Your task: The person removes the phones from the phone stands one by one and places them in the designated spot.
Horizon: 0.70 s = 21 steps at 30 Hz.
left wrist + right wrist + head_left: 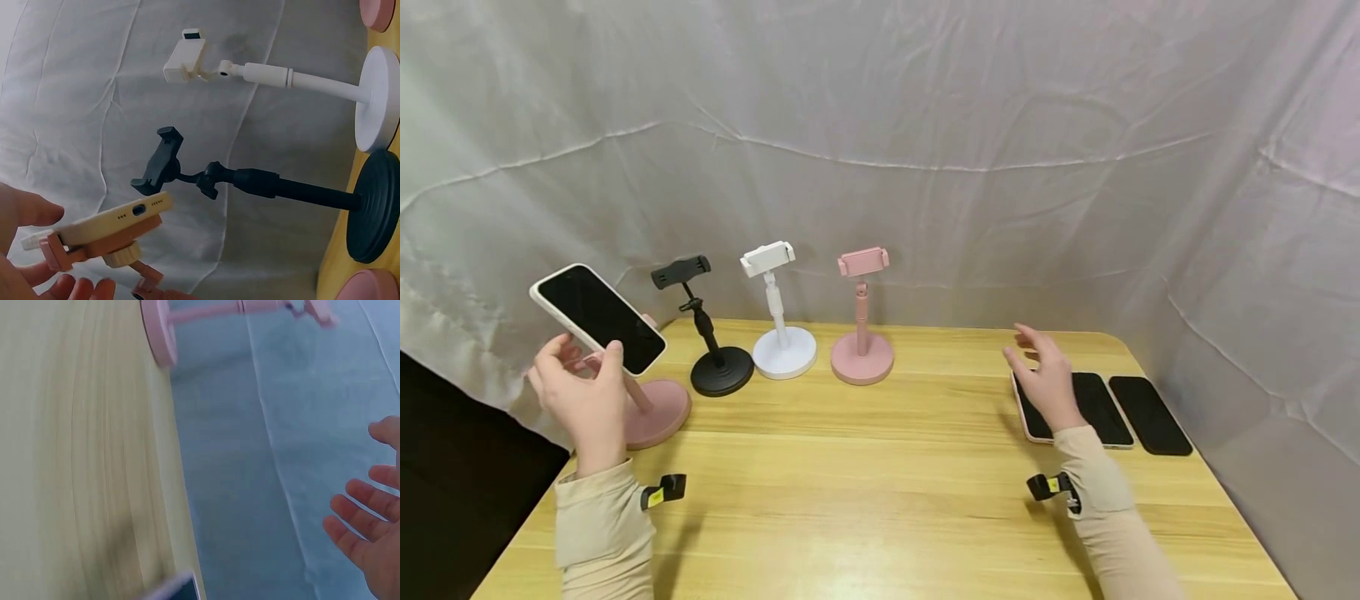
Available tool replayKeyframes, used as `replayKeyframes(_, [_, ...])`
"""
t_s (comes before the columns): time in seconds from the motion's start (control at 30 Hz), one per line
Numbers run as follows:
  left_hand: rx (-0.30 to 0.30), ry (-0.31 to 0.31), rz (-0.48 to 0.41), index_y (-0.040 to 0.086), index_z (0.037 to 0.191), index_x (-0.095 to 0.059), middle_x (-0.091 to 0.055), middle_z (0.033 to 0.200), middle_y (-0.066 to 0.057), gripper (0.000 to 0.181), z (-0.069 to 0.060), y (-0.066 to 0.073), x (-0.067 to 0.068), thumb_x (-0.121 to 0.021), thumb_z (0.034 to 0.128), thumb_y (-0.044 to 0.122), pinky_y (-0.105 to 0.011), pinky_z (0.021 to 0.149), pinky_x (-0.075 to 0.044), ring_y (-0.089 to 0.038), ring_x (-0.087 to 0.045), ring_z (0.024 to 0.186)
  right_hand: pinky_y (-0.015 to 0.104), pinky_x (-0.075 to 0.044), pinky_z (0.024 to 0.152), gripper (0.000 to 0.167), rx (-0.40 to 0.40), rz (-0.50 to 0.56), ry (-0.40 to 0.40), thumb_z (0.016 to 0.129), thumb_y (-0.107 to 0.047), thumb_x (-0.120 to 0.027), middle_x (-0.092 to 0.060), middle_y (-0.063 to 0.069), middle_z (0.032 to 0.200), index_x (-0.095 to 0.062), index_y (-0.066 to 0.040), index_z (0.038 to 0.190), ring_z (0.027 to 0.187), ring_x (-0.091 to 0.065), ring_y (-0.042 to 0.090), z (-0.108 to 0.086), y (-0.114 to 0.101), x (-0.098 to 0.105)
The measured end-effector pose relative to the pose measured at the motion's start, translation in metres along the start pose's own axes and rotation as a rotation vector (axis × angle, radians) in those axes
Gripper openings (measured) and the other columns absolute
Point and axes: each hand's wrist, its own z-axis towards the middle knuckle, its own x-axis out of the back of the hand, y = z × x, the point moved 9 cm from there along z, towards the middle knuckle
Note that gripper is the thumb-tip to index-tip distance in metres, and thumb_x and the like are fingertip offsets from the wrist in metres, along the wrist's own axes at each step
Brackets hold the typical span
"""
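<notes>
A white-cased phone (pixel 601 317) sits tilted in the clamp of a pink stand (pixel 658 412) at the left. My left hand (pixel 580 400) is around its lower edge; in the left wrist view the thumb of this hand (pixel 25 219) stands off the phone (pixel 112 220), with fingers below near the pink clamp (pixel 57 253). Whether a fingertip touches the clamp is unclear. My right hand (pixel 1045 383) hovers above a pink-edged phone (pixel 1032 417), holding nothing; in the right wrist view its fingers (pixel 369 519) are spread.
A black stand (pixel 721 371), a white stand (pixel 785 352) and another pink stand (pixel 862 358) hold no phones along the back of the wooden table (pixel 850 500). Two more dark phones (pixel 1101 408), (pixel 1150 415) lie at the right. Grey cloth (pixel 925 208) hangs behind.
</notes>
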Motion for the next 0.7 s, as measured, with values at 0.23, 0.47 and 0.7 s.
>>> replayKeyframes(0.23, [0.017,0.000,-0.031,0.028,0.093,-0.062,-0.044,0.083,0.021,0.016,0.003,-0.007,0.001,-0.074,0.0832,0.024,-0.011,0.074,-0.037,0.009,-0.047,0.078,0.051,-0.055,0.086,0.041,0.075,0.121,-0.078,0.088,-0.008,-0.071,-0.066,0.025,0.110,-0.061,0.000,0.126,0.102,-0.064,0.036,0.011,-0.044,-0.051])
replayKeyframes(0.47, [0.048,-0.015,-0.096,0.028,0.091,-0.065,-0.049,0.081,0.019,0.016,0.001,-0.010,0.000,-0.076,0.0825,0.020,-0.013,0.071,-0.039,0.006,-0.050,0.075,0.046,-0.056,0.087,0.040,0.140,0.213,-0.142,0.088,-0.009,-0.071,-0.066,0.023,0.110,-0.061,0.000,0.126,0.101,-0.064,0.033,0.020,-0.089,-0.099])
replayKeyframes(0.7, [0.043,-0.015,-0.117,0.026,0.089,-0.066,-0.051,0.077,0.018,0.016,0.001,-0.009,0.001,-0.077,0.0817,0.018,-0.013,0.071,-0.038,0.005,-0.049,0.074,0.040,-0.056,0.090,0.041,0.158,0.316,-0.247,0.090,-0.012,-0.070,-0.066,0.019,0.110,-0.060,-0.001,0.128,0.102,-0.064,0.029,0.026,-0.138,-0.147])
